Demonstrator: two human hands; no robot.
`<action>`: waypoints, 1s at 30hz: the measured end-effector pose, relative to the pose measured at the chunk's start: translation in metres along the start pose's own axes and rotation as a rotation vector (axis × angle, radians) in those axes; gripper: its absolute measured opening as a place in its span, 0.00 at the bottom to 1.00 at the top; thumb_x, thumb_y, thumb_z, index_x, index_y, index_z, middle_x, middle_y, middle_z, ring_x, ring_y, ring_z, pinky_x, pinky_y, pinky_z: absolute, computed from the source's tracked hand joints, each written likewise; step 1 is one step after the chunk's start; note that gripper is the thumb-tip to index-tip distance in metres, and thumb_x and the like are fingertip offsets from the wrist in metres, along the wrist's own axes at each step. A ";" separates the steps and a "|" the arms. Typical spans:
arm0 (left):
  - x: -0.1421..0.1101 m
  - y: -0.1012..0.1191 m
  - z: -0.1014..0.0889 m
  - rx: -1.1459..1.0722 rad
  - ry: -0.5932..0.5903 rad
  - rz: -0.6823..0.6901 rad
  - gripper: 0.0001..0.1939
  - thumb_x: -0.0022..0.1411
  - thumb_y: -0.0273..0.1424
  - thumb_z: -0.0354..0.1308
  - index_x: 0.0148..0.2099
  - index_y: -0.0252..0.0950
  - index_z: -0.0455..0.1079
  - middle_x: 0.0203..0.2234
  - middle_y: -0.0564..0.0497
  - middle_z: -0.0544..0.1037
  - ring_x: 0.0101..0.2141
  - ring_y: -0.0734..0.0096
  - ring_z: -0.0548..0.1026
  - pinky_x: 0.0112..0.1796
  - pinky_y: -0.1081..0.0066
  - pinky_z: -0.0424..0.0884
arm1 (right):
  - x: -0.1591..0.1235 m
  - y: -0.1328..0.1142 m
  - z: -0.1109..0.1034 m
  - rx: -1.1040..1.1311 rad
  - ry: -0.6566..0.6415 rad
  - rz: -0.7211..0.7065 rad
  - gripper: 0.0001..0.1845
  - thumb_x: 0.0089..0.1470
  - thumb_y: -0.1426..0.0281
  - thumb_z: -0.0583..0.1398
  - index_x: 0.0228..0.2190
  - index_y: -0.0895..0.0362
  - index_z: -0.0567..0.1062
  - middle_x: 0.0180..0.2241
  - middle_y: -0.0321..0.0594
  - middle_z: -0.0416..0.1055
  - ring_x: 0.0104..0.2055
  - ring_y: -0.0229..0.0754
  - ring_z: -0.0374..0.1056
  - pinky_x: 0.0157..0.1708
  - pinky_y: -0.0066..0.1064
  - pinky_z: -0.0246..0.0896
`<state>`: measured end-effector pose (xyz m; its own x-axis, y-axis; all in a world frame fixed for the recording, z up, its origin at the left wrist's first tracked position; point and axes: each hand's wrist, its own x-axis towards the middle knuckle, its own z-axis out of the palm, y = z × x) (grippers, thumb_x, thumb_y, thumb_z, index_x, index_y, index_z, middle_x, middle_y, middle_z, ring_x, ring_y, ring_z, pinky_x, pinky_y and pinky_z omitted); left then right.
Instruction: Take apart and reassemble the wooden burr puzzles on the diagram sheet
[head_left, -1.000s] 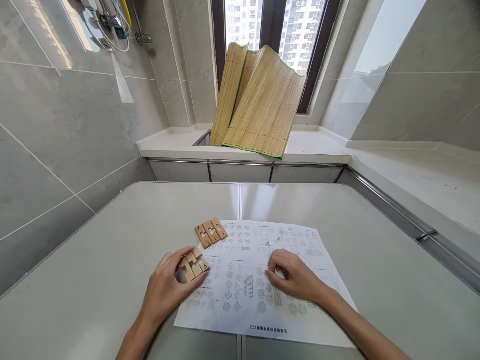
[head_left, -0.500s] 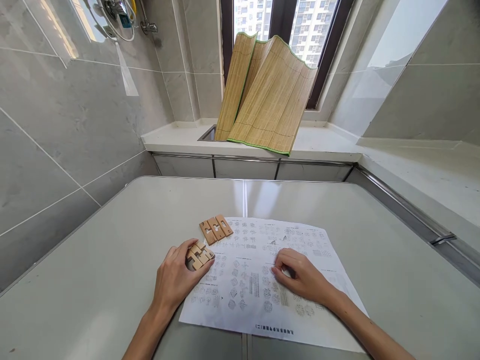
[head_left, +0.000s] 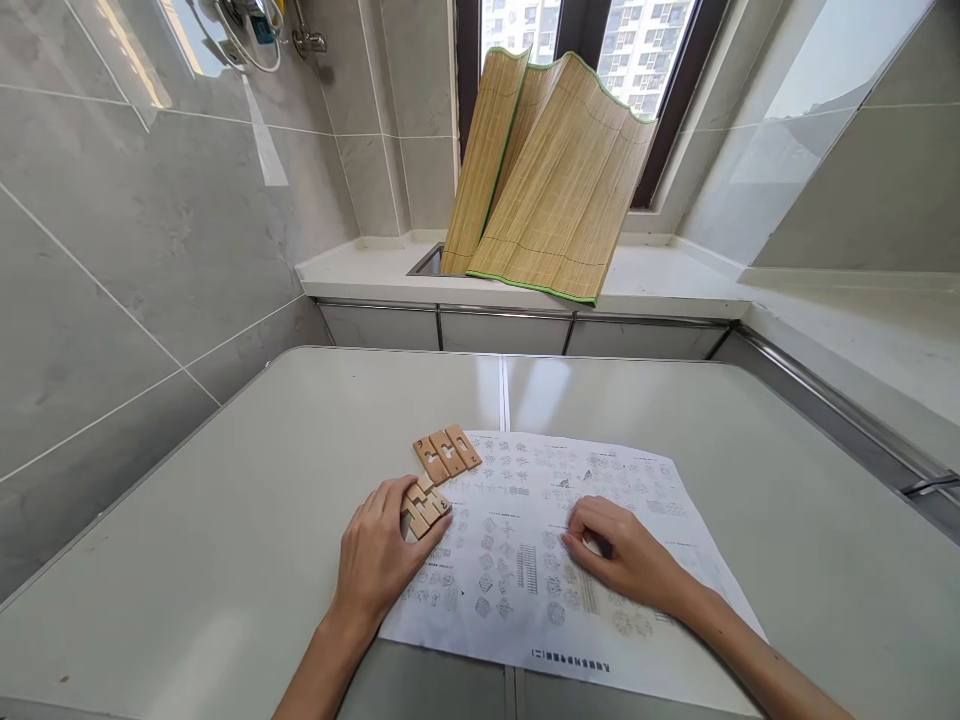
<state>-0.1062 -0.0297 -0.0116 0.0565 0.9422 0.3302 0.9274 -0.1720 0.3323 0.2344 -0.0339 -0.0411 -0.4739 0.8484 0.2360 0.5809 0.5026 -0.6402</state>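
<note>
My left hand (head_left: 382, 555) is closed around the edges of a group of small notched wooden puzzle pieces (head_left: 425, 512), its thumb at the near right side and its fingers at the far left. These pieces lie side by side at the paper's left edge. Just beyond them are three flat wooden puzzle pieces (head_left: 448, 454) with cut-out slots and dark numbers, set in a slanted row. On the printed sheet (head_left: 502, 630) rests my right hand (head_left: 626, 550), fingers curled and thumb against the index finger. No object shows in it.
The sheet carries many small line diagrams and lies across the seam of a pale table (head_left: 187, 560). A bamboo mat (head_left: 555, 190) leans against the window on a white ledge (head_left: 675, 280). Grey tiled walls (head_left: 90, 300) border the left side.
My left hand and the pieces in it have shifted slightly right, closer to the three-piece row. The right hand stays in place on the sheet. The whole view has shifted a little.
</note>
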 end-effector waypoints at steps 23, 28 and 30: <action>0.002 0.002 0.002 0.017 -0.027 -0.016 0.27 0.68 0.55 0.56 0.59 0.43 0.65 0.48 0.48 0.81 0.40 0.56 0.82 0.37 0.62 0.76 | 0.003 -0.001 -0.003 -0.003 0.016 -0.016 0.13 0.70 0.69 0.56 0.30 0.52 0.68 0.27 0.37 0.68 0.29 0.42 0.62 0.28 0.36 0.59; 0.003 0.002 0.003 0.040 -0.003 0.001 0.26 0.68 0.54 0.56 0.59 0.44 0.65 0.48 0.48 0.81 0.40 0.56 0.82 0.36 0.63 0.76 | 0.004 -0.001 -0.004 -0.017 0.025 -0.024 0.12 0.69 0.70 0.56 0.30 0.52 0.68 0.27 0.37 0.68 0.29 0.42 0.62 0.28 0.35 0.59; 0.003 0.002 0.003 0.053 0.002 0.002 0.26 0.68 0.54 0.57 0.59 0.44 0.65 0.46 0.48 0.82 0.40 0.56 0.82 0.36 0.63 0.76 | 0.004 -0.001 -0.004 -0.023 0.022 -0.022 0.12 0.68 0.71 0.56 0.30 0.52 0.67 0.27 0.37 0.68 0.29 0.42 0.62 0.29 0.35 0.59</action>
<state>-0.1030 -0.0265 -0.0129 0.0574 0.9414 0.3324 0.9456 -0.1581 0.2843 0.2340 -0.0302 -0.0364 -0.4723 0.8402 0.2662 0.5853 0.5249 -0.6180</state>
